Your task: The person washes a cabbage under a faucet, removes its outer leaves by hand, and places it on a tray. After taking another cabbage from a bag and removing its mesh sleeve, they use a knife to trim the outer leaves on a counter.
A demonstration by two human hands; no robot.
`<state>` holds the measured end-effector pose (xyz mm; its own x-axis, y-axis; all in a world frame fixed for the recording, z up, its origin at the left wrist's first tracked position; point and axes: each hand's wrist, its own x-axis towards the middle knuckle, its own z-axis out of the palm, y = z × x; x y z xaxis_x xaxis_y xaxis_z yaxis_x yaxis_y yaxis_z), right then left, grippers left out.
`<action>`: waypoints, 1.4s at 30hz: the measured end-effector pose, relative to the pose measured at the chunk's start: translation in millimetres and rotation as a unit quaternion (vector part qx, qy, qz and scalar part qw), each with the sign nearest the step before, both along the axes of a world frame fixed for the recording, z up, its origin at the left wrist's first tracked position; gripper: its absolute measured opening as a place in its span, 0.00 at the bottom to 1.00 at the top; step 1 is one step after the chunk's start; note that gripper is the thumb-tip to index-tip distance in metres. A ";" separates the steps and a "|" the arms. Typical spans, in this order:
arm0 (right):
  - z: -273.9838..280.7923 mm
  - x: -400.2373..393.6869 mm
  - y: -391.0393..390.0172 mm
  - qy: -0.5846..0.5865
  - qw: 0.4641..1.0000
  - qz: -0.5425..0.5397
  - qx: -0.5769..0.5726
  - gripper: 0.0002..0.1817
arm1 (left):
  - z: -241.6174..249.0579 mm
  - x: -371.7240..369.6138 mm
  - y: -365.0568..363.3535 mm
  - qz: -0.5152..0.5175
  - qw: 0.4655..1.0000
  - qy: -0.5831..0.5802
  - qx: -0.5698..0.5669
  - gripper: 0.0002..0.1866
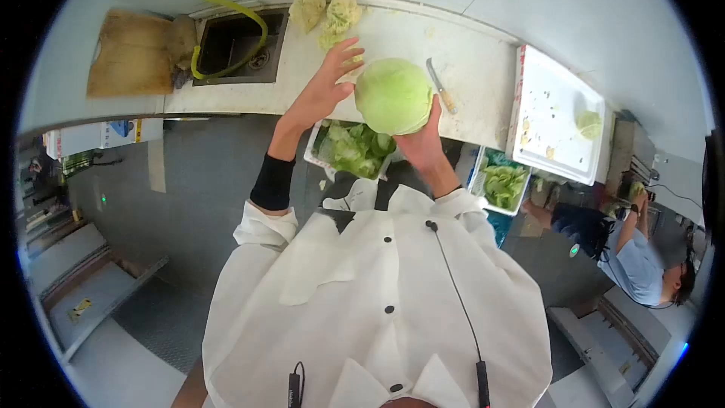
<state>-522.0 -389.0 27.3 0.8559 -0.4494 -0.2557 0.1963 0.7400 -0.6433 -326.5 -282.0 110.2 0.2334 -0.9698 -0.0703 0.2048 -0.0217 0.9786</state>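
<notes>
A round pale green cabbage (pixel 393 97) is held up in front of my body at the counter's near edge. My right hand (pixel 424 140) grips it from below and the right side, its fingers partly hidden behind it. Just left of the cabbage is my left hand (pixel 326 89), fingers spread and apart, holding nothing. A knife (pixel 442 87) with a light handle lies on the counter to the right of the cabbage. Behind my left hand, pale crinkled cabbage pieces (pixel 341 13) rest near the wall.
A sink (pixel 273 53) with a yellow-green hose (pixel 253 15) is at left, beside a brown board (pixel 130 53). On the right stands a white tray (pixel 540 153) holding another cabbage (pixel 588 124). Leaf-filled baskets (pixel 313 153) sit below the counter. Another person (pixel 640 264) works at far right.
</notes>
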 end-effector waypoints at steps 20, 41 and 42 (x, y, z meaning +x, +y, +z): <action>168.9 11.6 47.5 0.162 0.531 -0.016 -0.832 0.23 | -29.9 -33.8 69.9 0.060 0.943 0.277 -0.175 0.48; 175.8 -54.7 85.4 0.235 0.588 -0.088 -0.769 0.09 | 1.4 -105.4 84.0 0.044 0.925 0.354 -0.128 0.33; 170.6 -57.9 85.3 0.202 0.643 -0.132 -0.726 0.11 | 3.9 -108.4 82.9 0.055 0.925 0.351 -0.136 0.33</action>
